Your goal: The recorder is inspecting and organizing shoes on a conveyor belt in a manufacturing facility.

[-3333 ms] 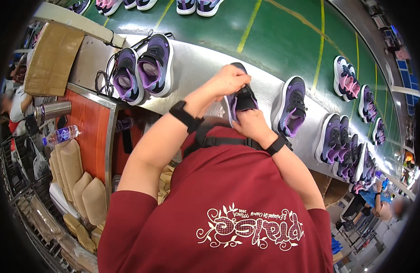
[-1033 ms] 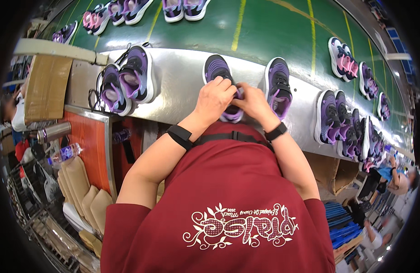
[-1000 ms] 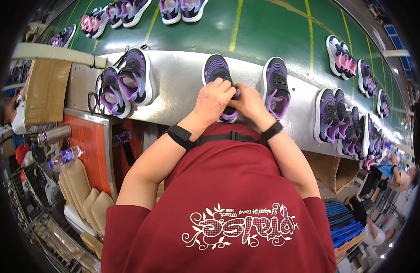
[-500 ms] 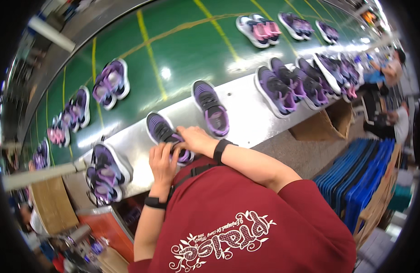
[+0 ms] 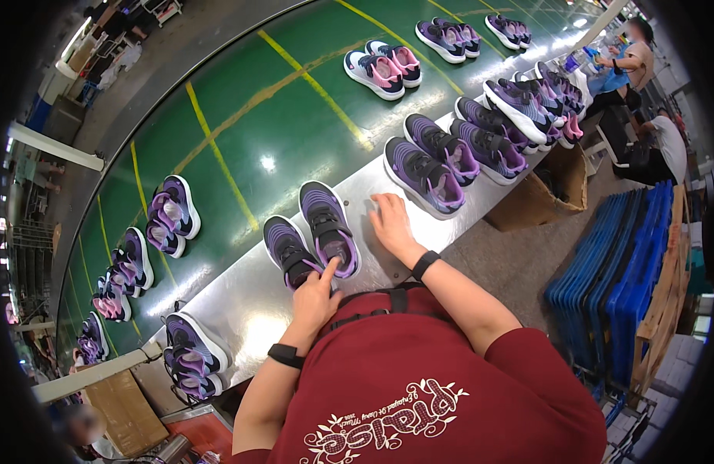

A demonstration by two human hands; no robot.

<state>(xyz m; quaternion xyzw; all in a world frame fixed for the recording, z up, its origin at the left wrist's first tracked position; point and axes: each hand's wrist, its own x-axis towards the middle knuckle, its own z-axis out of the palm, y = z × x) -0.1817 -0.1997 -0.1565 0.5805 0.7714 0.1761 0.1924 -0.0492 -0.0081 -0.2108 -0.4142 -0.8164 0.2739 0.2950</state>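
Observation:
Two purple-and-black sneakers with white soles stand side by side on the metal ledge in front of me, the left sneaker and the right sneaker, toes pointing away. My left hand is at their heels. Its index finger reaches to the right sneaker's opening, and the other fingers are closed at the left sneaker's heel, partly hidden. My right hand is empty and open, fingers spread over the ledge, to the right of the pair and near another purple-and-black sneaker.
Several sneakers crowd the ledge to the right. Further pairs stand on the green, yellow-lined conveyor belt. One laced pair is on the ledge at left. A cardboard box, blue stacked panels and co-workers are at right.
The two sneakers, apart before, now stand together. My right hand has left the left sneaker's strap and moved right, opening. My left hand has shifted to the heels.

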